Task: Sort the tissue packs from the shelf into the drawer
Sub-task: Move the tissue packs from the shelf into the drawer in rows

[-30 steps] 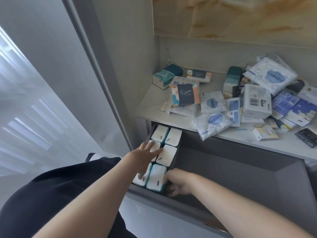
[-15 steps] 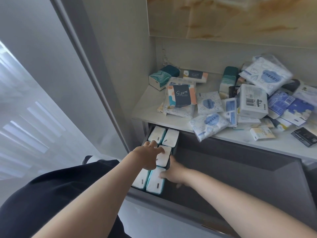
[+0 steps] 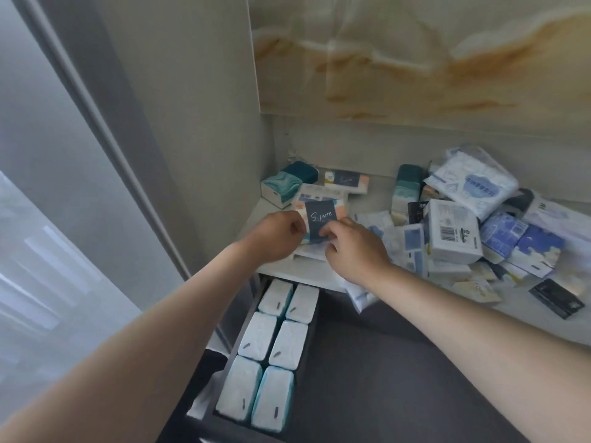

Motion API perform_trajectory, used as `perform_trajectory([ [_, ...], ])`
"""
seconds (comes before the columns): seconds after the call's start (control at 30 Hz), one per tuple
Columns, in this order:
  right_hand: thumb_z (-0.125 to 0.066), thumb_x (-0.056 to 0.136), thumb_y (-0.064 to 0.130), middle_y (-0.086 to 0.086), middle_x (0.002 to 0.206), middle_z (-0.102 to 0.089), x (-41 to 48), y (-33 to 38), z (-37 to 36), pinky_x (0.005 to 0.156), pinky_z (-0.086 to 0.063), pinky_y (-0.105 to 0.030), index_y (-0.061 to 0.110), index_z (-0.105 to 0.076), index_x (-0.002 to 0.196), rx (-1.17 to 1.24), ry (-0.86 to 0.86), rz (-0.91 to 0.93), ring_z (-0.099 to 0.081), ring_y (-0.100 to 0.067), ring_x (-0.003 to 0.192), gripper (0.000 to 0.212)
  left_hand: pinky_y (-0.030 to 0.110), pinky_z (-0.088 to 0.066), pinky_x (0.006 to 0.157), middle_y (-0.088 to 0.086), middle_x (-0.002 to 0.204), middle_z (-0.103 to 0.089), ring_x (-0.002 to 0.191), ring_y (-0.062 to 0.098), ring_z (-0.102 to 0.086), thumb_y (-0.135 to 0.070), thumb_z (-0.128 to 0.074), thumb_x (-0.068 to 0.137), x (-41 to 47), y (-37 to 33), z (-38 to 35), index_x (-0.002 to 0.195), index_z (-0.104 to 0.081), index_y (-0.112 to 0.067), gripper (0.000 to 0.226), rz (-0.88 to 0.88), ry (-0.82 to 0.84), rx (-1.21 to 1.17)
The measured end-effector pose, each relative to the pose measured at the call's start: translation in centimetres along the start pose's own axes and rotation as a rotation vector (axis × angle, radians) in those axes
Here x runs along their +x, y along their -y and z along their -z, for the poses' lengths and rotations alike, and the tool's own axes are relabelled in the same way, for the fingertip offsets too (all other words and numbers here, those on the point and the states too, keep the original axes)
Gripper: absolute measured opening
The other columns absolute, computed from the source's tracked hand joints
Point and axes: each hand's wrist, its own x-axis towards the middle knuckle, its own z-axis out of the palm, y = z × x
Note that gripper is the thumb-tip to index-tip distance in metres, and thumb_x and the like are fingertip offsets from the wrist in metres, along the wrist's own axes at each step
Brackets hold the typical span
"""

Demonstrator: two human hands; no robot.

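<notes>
Up on the shelf (image 3: 527, 318), left hand (image 3: 275, 238) and right hand (image 3: 355, 247) both pinched the S.pure pack (image 3: 319, 219) by its edges, probably to lift it off the pile; six packs (image 3: 275, 343) already lined the drawer (image 3: 383, 378).

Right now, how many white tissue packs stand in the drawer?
6, in two columns at the left end of the drawer: back pair, middle pair, front pair. More may hide beneath.
</notes>
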Motion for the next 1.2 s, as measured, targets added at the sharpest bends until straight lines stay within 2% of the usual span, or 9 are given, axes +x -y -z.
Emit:
perform_trajectory([
  [0.1,-0.065,0.083,0.025,-0.008,0.138,-0.041,3.9,-0.3,-0.5,0.096,-0.042,-0.042,0.025,-0.043,0.14,-0.196,0.051,0.095,-0.042,-0.031,0.126,0.061,0.026,-0.044,0.08,0.0,0.103,-0.062,0.094,0.02,-0.058,-0.005,-0.05,0.086,2.9,1.4,-0.3,0.1,-0.062,-0.019,0.023,0.015,-0.099,-0.017],
  [0.23,-0.069,0.079,0.047,-0.009,0.162,-0.011,8.3,-1.5,-1.9,0.116,-0.016,-0.057,0.038,0.002,0.155,-0.368,0.274,0.106,-0.012,-0.031,0.149,0.104,0.033,-0.045,0.094,0.01,0.118,-0.061,0.109,0.026,-0.057,-0.004,-0.053,0.085,7.3,3.3,-0.7,0.115,-0.062,-0.012,0.033,0.013,-0.206,-0.005],
  [0.43,-0.065,0.064,0.061,-0.002,0.124,-0.049,12.2,-5.8,-1.1,0.105,-0.027,-0.047,0.037,-0.034,0.147,-0.408,0.071,0.297,-0.045,-0.027,0.119,0.091,0.038,-0.04,0.102,0.019,0.13,-0.05,0.123,0.036,-0.044,-0.003,-0.056,0.084,13.4,6.0,0.4,0.129,-0.056,-0.008,0.045,0.05,-0.335,0.013],
  [0.57,-0.068,0.067,0.052,-0.005,0.136,-0.045,14.9,-7.9,-0.4,0.103,-0.037,-0.038,0.032,-0.03,0.153,-0.173,-0.019,0.117,-0.043,-0.028,0.124,0.096,0.037,-0.029,0.112,0.02,0.15,-0.032,0.137,0.036,-0.028,-0.017,-0.055,0.092,16.6,7.2,-0.6,0.149,-0.036,-0.011,0.06,0.098,-0.253,0.061],
  [0.67,-0.067,0.082,0.042,-0.005,0.155,-0.031,16.3,-8.9,-1.3,0.111,-0.034,-0.034,0.028,-0.022,0.157,-0.116,0.102,0.073,-0.032,-0.026,0.14,0.088,0.038,-0.016,0.118,0.022,0.159,-0.014,0.146,0.037,-0.013,-0.031,-0.05,0.098,17.9,8.0,-2.5,0.151,-0.028,-0.011,0.061,0.128,-0.135,0.148],
  [0.8,-0.065,0.09,0.037,-0.004,0.162,-0.019,16.2,-9.2,-2.1,0.12,-0.024,-0.036,0.028,-0.012,0.158,-0.01,0.126,0.106,-0.017,-0.021,0.149,0.086,0.038,-0.024,0.112,0.02,0.153,-0.024,0.137,0.039,-0.022,-0.039,-0.057,0.091,18.0,8.7,-3.4,0.134,-0.05,-0.019,0.047,0.116,-0.188,0.192],
  [0.9,-0.059,0.089,0.051,-0.003,0.16,-0.024,15.5,-9.6,-1.8,0.118,-0.022,-0.043,0.031,-0.022,0.155,0.02,0.03,0.106,-0.021,-0.02,0.147,0.078,0.035,-0.033,0.092,0.016,0.135,-0.045,0.118,0.035,-0.036,-0.042,-0.057,0.09,18.1,8.4,-3.0,0.119,-0.05,-0.022,0.036,0.155,-0.178,0.201],
  [1.03,-0.04,0.092,0.039,-0.009,0.145,-0.041,14.9,-11.3,0.1,0.103,-0.031,-0.046,0.023,-0.046,0.138,-0.311,-0.184,-0.15,-0.038,-0.029,0.134,0.049,0.037,-0.035,0.093,0.018,0.131,-0.047,0.117,0.034,-0.041,-0.046,-0.065,0.083,18.3,8.4,-3.0,0.13,-0.045,-0.014,0.06,0.209,-0.256,0.212],
  [1.2,-0.05,0.091,0.024,-0.018,0.136,-0.036,14.8,-13.0,1.8,0.092,-0.04,-0.044,0.012,-0.037,0.14,-0.571,0.141,-0.558,-0.037,-0.036,0.124,0.053,0.039,-0.044,0.101,0.02,0.139,-0.038,0.119,0.038,-0.048,-0.053,-0.069,0.08,17.3,8.3,-3.9,0.145,-0.041,-0.022,0.077,0.273,-0.238,0.079],
])
